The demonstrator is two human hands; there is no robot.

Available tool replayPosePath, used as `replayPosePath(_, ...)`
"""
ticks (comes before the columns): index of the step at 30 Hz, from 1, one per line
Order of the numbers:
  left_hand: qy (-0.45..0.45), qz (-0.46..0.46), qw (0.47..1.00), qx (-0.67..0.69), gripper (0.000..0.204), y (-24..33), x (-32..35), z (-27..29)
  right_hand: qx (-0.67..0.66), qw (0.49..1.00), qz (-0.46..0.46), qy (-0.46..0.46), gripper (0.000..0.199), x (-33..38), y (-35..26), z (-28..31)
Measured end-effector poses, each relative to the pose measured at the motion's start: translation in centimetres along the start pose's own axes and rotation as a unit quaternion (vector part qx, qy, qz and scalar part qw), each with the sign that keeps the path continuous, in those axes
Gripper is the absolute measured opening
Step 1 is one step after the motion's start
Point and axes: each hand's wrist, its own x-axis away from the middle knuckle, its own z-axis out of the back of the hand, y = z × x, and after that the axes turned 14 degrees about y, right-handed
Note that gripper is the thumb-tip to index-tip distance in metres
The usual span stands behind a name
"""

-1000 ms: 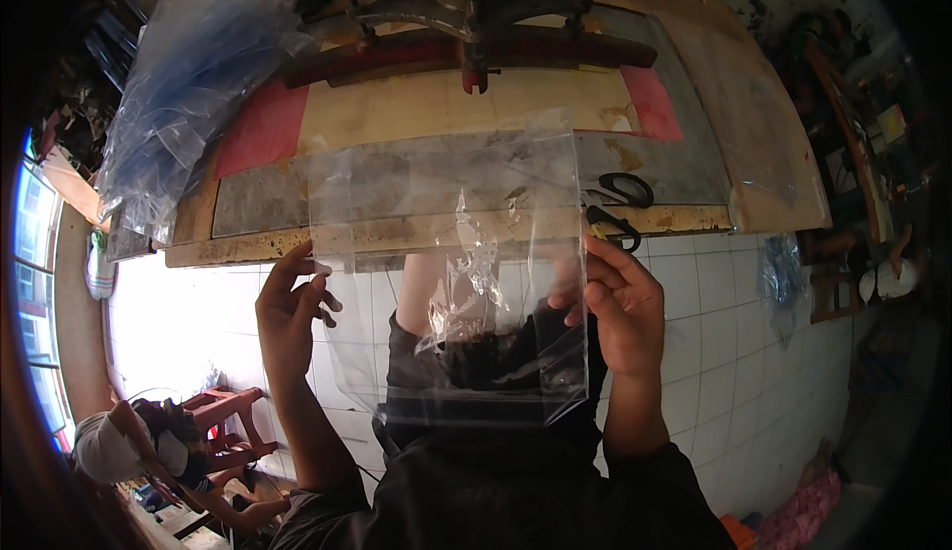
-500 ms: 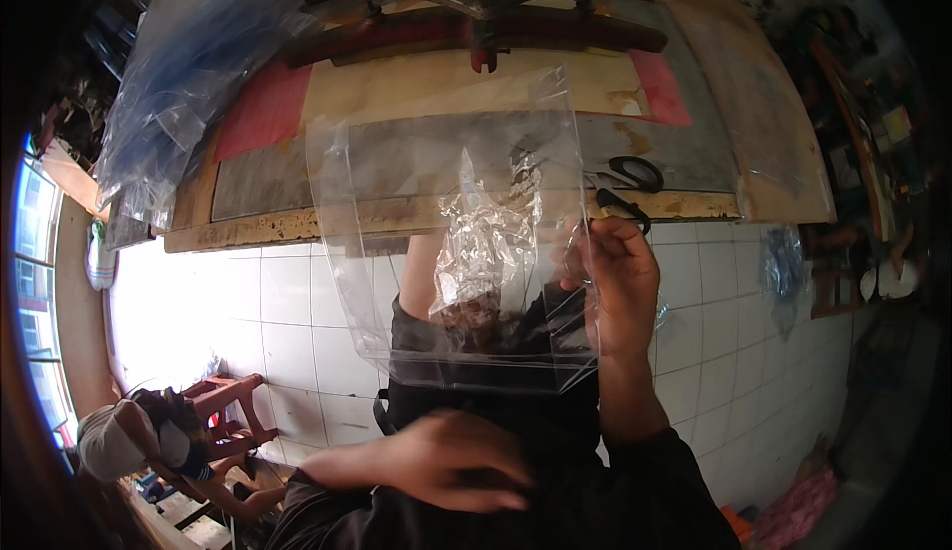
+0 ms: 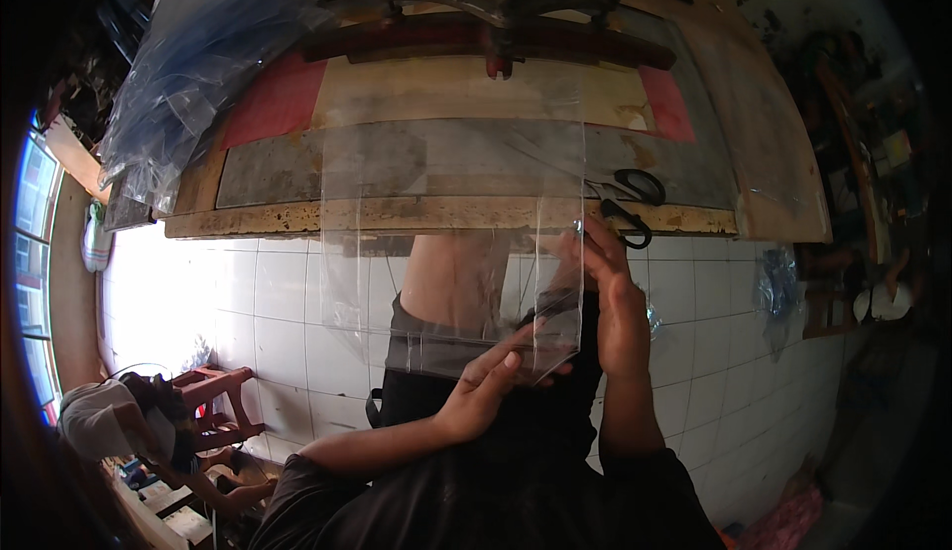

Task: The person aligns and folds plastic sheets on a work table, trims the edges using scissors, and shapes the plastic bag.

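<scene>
A clear plastic bag, see-through with straight side folds, spreads in front of me over my legs and the near edge of the worktable. My right hand holds its right edge, fingers bent against the film. At its lower edge, towards the right corner, my left hand grips it with the thumb on top and the fingers partly seen through the film. Black-handled scissors lie at the table's front edge, just beyond my right hand; their blades are partly behind the film.
The worktable carries a dark red machine bar across its back. A pile of clear plastic bags hangs over its left end. On the lower left, a person in a white cap is beside a red stool.
My left hand has moved up from in front of my body and taken hold of the bag's lower edge. The crumpled bright reflection is gone and the film looks flatter.
</scene>
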Motion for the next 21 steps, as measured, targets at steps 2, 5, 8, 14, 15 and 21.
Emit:
replayPosePath(2,0.047,-0.031,0.997,-0.048,0.069,-0.9,0.1,0.1,0.126,0.99,0.059,-0.021,0.061,1.4,-0.9,0.2)
replayPosePath(5,0.105,-0.094,0.988,-0.07,0.058,-1.4,0.0,-0.2,0.292,0.945,0.145,-0.01,0.059,4.0,-1.7,-0.3)
replayPosePath(8,0.13,-0.079,0.988,-0.011,0.053,-0.3,-0.3,-1.2,0.308,0.94,0.126,0.077,0.05,6.4,-0.2,-1.4)
replayPosePath(14,0.196,-0.059,0.977,-0.066,0.049,-2.1,-0.4,-0.9,0.419,0.871,0.248,0.066,0.054,8.0,0.2,-3.0)
replayPosePath(15,0.195,-0.057,0.977,-0.066,0.049,-1.7,-0.1,-1.1,0.455,0.846,0.276,0.011,0.056,8.1,0.1,-3.1)
replayPosePath(21,0.175,-0.049,0.983,-0.003,0.047,-1.4,0.4,-1.0,0.498,0.832,0.209,-0.131,0.088,7.1,0.4,-3.3)
